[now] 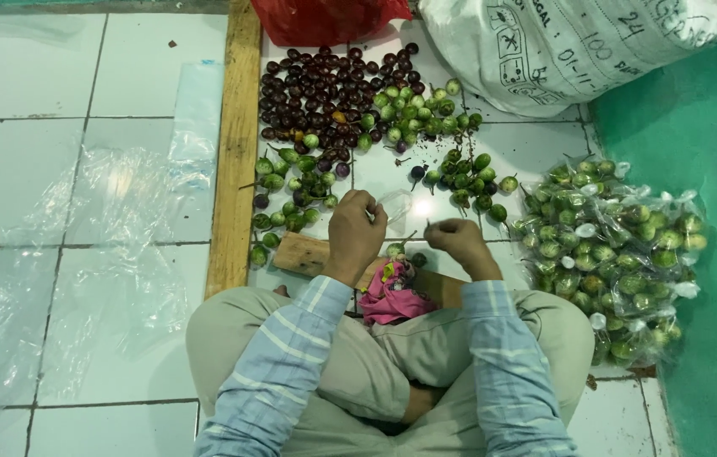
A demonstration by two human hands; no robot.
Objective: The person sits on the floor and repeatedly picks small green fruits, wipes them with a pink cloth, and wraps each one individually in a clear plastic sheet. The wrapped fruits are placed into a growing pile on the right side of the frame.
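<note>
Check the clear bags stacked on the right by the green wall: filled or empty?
Filled. The clear bags bulge with small green round eggplants, visible through the plastic, piled together on the tiled floor.

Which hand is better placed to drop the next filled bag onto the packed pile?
Probably right. The right hand sits nearest the pile of packed bags on that side; the left hand holds the clear bag farther away.

Seated cross-legged, both forearms extended forward; left hand (356, 233) curled loosely, right hand (458, 240) closed in a pinch, the two held near each other.
</note>
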